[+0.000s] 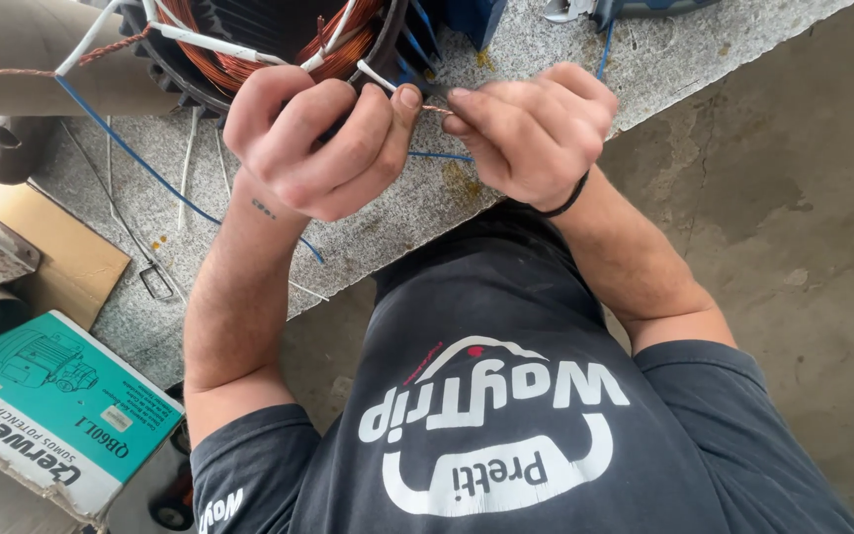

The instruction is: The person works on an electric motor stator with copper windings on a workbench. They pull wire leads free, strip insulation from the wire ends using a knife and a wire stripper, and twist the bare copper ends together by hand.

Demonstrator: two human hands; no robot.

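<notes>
My left hand (313, 143) and my right hand (531, 129) meet over the edge of a granite worktop (387, 222). Between their fingertips runs a thin bare copper wire end (435, 109) that comes out of a white sleeve (376, 77). Both hands pinch it, thumbs and forefingers almost touching. The sleeve leads back to a motor stator (269, 40) with copper windings in a dark finned housing, just beyond my left hand. A black band circles my right wrist.
Blue wire (130, 148) and loose white sleeves (188, 148) lie on the worktop. A teal and white cardboard box (46, 405) sits at lower left, beside brown cardboard (51, 247). A concrete floor (793, 198) lies to the right. A metal tool (570, 10) rests at the top edge.
</notes>
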